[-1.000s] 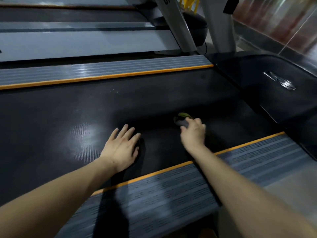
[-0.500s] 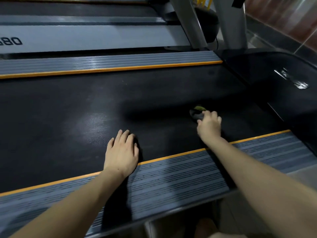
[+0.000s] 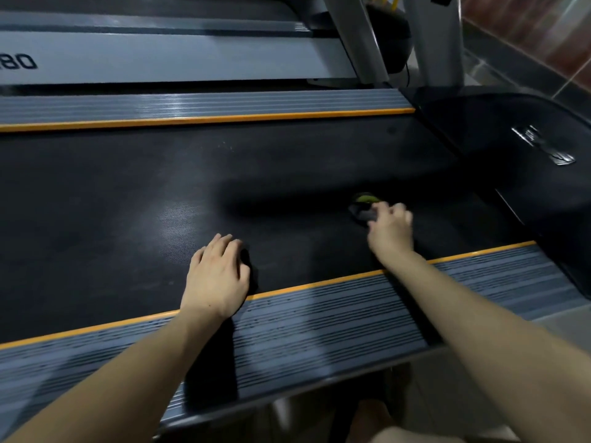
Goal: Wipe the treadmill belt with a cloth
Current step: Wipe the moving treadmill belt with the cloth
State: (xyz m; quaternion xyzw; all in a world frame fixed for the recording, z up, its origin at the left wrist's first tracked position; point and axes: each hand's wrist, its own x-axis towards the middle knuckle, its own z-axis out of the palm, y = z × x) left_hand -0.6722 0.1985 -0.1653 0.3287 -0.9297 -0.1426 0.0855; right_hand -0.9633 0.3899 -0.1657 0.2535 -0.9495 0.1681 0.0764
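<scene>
The black treadmill belt (image 3: 134,199) runs across the view between two grey ribbed side rails with orange edges. My right hand (image 3: 390,230) grips a small dark cloth with a yellow-green patch (image 3: 363,204) and holds it down on the belt near the motor cover. My left hand (image 3: 217,276) lies flat on the belt with straight fingers, its heel at the near orange edge.
The near side rail (image 3: 319,327) lies under both forearms. The far rail (image 3: 204,105) borders the belt's other side. A glossy black motor cover (image 3: 524,174) with a silver emblem stands at the right. Grey uprights (image 3: 364,36) and another treadmill's frame rise behind.
My right hand has slid the cloth to the right along the belt toward the motor cover. My left hand has drawn back to the near orange edge.
</scene>
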